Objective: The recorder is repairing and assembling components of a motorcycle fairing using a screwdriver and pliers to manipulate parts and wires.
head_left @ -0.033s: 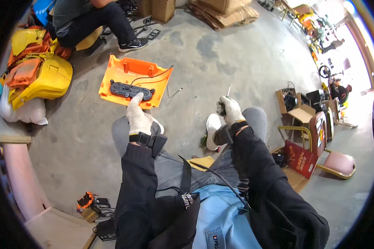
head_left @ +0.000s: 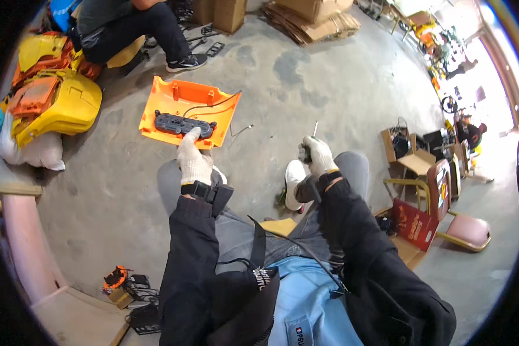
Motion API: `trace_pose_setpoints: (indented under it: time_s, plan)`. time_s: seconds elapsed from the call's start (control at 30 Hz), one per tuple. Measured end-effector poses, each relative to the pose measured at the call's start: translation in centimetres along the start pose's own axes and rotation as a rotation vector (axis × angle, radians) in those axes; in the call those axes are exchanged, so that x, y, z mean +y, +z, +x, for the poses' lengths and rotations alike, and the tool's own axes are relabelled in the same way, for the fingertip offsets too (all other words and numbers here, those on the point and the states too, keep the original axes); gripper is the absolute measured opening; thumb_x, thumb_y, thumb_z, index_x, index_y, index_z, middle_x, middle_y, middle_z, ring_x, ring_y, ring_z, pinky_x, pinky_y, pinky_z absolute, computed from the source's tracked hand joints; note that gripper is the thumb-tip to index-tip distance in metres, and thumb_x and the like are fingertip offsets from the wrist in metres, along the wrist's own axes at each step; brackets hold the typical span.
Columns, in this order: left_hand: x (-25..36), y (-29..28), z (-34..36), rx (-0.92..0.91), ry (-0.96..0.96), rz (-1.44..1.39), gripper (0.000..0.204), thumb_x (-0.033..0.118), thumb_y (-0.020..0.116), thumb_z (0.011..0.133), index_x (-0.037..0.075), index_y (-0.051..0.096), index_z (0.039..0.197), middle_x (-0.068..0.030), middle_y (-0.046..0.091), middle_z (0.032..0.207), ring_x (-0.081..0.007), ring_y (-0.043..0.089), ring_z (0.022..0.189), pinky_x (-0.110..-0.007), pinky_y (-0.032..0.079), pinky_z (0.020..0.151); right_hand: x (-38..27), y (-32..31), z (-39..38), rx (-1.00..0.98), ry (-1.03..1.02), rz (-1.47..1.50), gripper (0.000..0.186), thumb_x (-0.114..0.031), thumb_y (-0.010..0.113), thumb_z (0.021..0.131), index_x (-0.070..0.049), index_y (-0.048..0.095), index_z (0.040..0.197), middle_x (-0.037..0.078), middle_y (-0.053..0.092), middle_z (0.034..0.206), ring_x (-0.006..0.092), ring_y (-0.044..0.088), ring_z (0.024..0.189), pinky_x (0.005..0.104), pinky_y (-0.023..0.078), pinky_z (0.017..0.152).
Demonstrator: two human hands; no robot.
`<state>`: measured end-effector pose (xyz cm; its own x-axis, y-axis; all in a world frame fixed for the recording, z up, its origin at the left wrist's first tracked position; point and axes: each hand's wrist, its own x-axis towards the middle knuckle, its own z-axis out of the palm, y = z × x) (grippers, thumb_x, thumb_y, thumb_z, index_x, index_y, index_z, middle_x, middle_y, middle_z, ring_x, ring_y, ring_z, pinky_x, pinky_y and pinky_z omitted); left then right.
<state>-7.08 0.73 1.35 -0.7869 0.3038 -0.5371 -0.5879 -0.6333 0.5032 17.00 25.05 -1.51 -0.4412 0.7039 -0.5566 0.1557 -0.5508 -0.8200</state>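
An orange plastic panel (head_left: 166, 97) is held out in front of me by its near edge. My left hand (head_left: 194, 158), in a white knit glove, is closed on that edge, with the thumb over a long black plastic part (head_left: 176, 124) fixed inside the panel. A thin cable (head_left: 217, 105) leads from the black part over the panel's right side, and its end connector dangles there. In my gloved right hand (head_left: 318, 154) a screwdriver (head_left: 315, 128) is gripped, its metal shaft pointing up and its dark handle partly hidden by the fingers.
Yellow and orange plastic shells (head_left: 78, 104) are piled at the left, near a seated co-worker's leg (head_left: 170, 34). Flattened cardboard (head_left: 311, 26) lies at the back. A pink-seated chair (head_left: 467, 229), a red box (head_left: 412, 224) and an open carton (head_left: 403, 147) stand at the right.
Almost nothing differs. The view has shifted slightly, and the panel and both hands keep nearly the same places and grips.
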Motion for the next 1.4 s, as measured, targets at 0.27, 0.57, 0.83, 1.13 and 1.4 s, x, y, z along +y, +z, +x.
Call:
trace_pose_setpoints:
  time_s: [0.27, 0.57, 0.83, 1.13, 1.4]
  plan:
    - [-1.9, 2.1, -0.5, -0.092, -0.029, 0.016, 0.038, 0.003, 0.07, 0.089, 0.001, 0.061, 0.127, -0.0108, 0.07, 0.115, -0.0242, 0.073, 0.099, -0.038, 0.061, 0.087, 3.8, 2.4, -2.9, -0.045, 0.134, -0.076, 0.012, -0.016, 0.064, 0.1, -0.004, 0.064, 0.101, 0.004, 0.063, 0.078, 0.0154, 0.059, 0.059, 0.03, 0.05, 0.055]
    - [-0.1, 2.1, -2.2, -0.032, -0.052, 0.035, 0.033, 0.001, 0.064, 0.091, 0.002, 0.058, 0.124, -0.013, 0.07, 0.111, -0.0271, 0.075, 0.096, -0.042, 0.065, 0.08, 4.4, 3.5, -4.2, -0.202, 0.128, -0.128, 0.01, -0.014, 0.061, 0.099, -0.003, 0.061, 0.1, 0.006, 0.061, 0.077, 0.0157, 0.058, 0.059, 0.0312, 0.049, 0.053]
    - [-0.6, 1.9, -2.8, -0.125, -0.062, 0.067, 0.03, 0.003, 0.066, 0.093, -0.001, 0.061, 0.122, -0.014, 0.069, 0.114, -0.0251, 0.072, 0.101, -0.037, 0.062, 0.086, 1.6, 2.3, -5.5, -0.083, 0.071, -0.065, 0.009, -0.009, 0.061, 0.098, -0.001, 0.058, 0.098, 0.009, 0.061, 0.084, 0.0149, 0.055, 0.06, 0.0278, 0.046, 0.048]
    - [-0.5, -0.2, -2.9, -0.146, -0.128, 0.298, 0.036, -0.003, 0.059, 0.088, -0.003, 0.059, 0.124, -0.0168, 0.069, 0.107, -0.0312, 0.074, 0.092, -0.048, 0.064, 0.079, -2.9, -0.4, -7.6, -0.22, -0.044, -0.21, 0.025, -0.01, 0.069, 0.097, -0.001, 0.066, 0.12, 0.002, 0.067, 0.089, 0.0113, 0.061, 0.07, 0.0257, 0.052, 0.062]
    - [-3.9, -4.4, -5.0, -0.093, -0.288, 0.465, 0.03, -0.002, 0.06, 0.088, -0.007, 0.061, 0.117, -0.0186, 0.07, 0.106, -0.0339, 0.074, 0.094, -0.048, 0.062, 0.088, -4.3, -0.5, -8.8, -0.314, -0.146, -0.347, 0.041, -0.016, 0.074, 0.091, 0.003, 0.068, 0.127, 0.002, 0.069, 0.095, 0.0086, 0.057, 0.075, 0.0247, 0.047, 0.067]
